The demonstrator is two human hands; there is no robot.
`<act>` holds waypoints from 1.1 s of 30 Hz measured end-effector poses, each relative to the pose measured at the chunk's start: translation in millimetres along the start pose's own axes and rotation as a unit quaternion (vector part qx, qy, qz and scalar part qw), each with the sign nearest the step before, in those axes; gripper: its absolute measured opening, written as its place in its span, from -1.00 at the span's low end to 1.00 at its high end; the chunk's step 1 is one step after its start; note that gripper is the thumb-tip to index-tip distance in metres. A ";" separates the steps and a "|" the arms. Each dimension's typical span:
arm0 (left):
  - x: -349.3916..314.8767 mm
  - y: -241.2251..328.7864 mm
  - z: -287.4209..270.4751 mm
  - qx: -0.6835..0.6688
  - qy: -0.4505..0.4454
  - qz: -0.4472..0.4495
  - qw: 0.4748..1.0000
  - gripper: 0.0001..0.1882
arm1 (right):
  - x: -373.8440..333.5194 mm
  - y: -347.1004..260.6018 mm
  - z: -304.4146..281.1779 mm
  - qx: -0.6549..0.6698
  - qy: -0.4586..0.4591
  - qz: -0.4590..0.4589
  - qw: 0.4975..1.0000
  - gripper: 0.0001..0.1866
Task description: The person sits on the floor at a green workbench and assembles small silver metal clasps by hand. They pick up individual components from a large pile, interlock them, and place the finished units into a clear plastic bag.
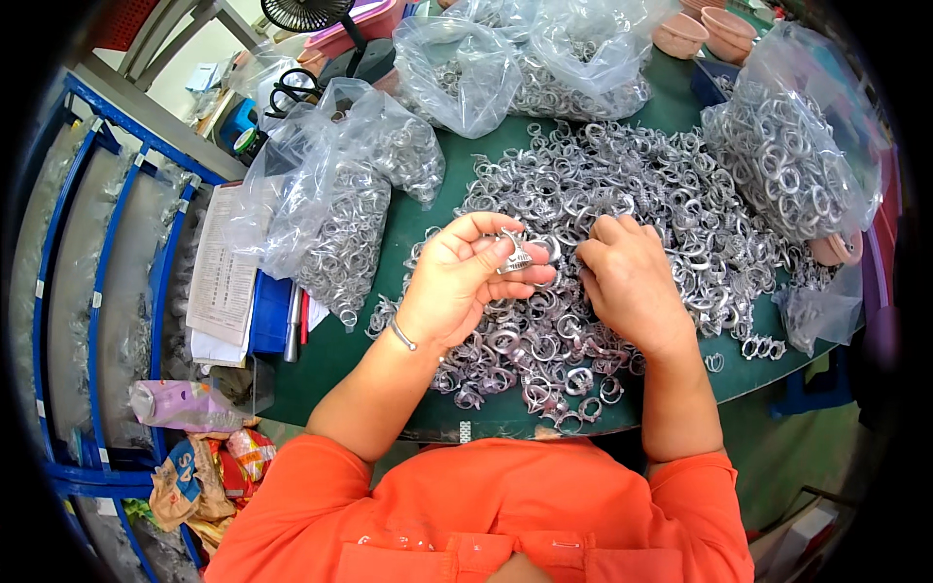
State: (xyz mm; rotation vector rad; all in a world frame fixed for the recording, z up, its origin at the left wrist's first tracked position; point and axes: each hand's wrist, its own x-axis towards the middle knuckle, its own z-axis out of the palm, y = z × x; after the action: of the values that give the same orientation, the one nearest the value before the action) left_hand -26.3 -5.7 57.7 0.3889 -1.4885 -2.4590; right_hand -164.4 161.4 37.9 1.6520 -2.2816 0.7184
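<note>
A wide heap of silver-grey metal rings (671,194) covers the middle of the green table (330,379). Above the heap's near left part is my left hand (447,282), palm turned up. Its thumb presses silver metal rings (514,256) against the fingers; how many cannot be told. To the right, my right hand (634,287) is held back-up over the heap with its fingers curled together. Its fingertips are mostly hidden, so whatever they pinch does not show. Both hands are apart.
Clear plastic bags of rings stand at the left (335,209), the back (573,73) and the right (787,155). Pink bowls (727,34) and a black fan (309,14) sit at the far side. A blue rack (102,282) rises left, beside printed paper (228,267).
</note>
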 end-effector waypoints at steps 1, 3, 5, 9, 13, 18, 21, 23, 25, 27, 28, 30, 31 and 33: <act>-0.5 -0.7 -1.0 -0.018 0.002 -0.008 1.000 -0.81 | 0.4 0.2 0.4 -0.016 0.001 0.003 1.000 -0.88; -1.5 -1.8 -2.6 -0.054 0.005 -0.024 0.998 -0.80 | 1.6 0.7 0.2 -0.010 0.004 0.006 1.000 -0.94; -1.5 -1.6 -2.4 -0.092 -0.002 -0.034 0.995 -0.80 | 1.3 1.7 -0.3 -0.004 0.006 0.004 1.000 -0.93; -3.4 0.8 -5.6 -0.155 -0.027 -0.042 0.987 -0.79 | -0.2 0.3 0.0 -0.025 0.006 -0.008 1.000 -0.94; -5.8 5.4 -5.9 -0.167 -0.020 -0.038 0.985 -0.71 | 0.6 -6.4 0.7 -0.055 0.000 -0.006 0.998 -0.97; 29.4 22.0 -23.4 -0.172 0.026 -0.023 0.984 -0.77 | 2.6 -11.8 7.0 -0.042 0.015 0.009 0.999 -0.96; 94.6 59.8 -62.2 -0.291 -0.056 -0.009 0.955 -0.78 | 2.5 -11.6 7.5 -0.028 0.014 0.004 1.000 -0.95; 124.9 85.8 -50.3 -0.192 0.100 0.061 0.974 -0.48 | 0.5 -8.3 7.0 -0.030 -0.014 0.014 0.999 -0.90; 138.9 100.4 -49.0 -0.139 0.158 0.036 0.977 -0.31 | 1.5 -5.6 2.4 0.008 -0.023 0.031 0.999 -0.87; 145.6 86.4 -64.4 0.147 0.142 0.084 0.975 -0.20 | 5.5 -3.0 0.0 0.106 0.005 0.046 0.993 -0.85; 142.1 73.4 -63.3 0.311 0.135 0.129 0.932 -0.21 | 8.7 -3.5 0.8 0.181 0.035 0.052 0.981 -0.84; 143.8 50.4 -72.7 0.583 0.116 0.224 0.772 -0.26 | 10.3 -7.3 -3.1 0.304 0.063 0.095 0.946 -0.80; 138.6 43.9 -66.5 0.563 0.106 0.226 0.788 -0.29 | 9.7 -7.6 -4.9 0.351 0.081 0.122 0.925 -0.73; 120.9 37.1 -34.5 0.524 0.078 0.237 0.814 -0.35 | 6.8 -2.7 -6.2 0.457 0.102 0.172 0.867 -0.61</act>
State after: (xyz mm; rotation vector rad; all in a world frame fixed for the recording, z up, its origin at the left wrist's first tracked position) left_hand -125.0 -91.7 63.0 0.3140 -2.3697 -1.0241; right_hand -164.7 158.3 47.0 1.3049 -2.2082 2.2022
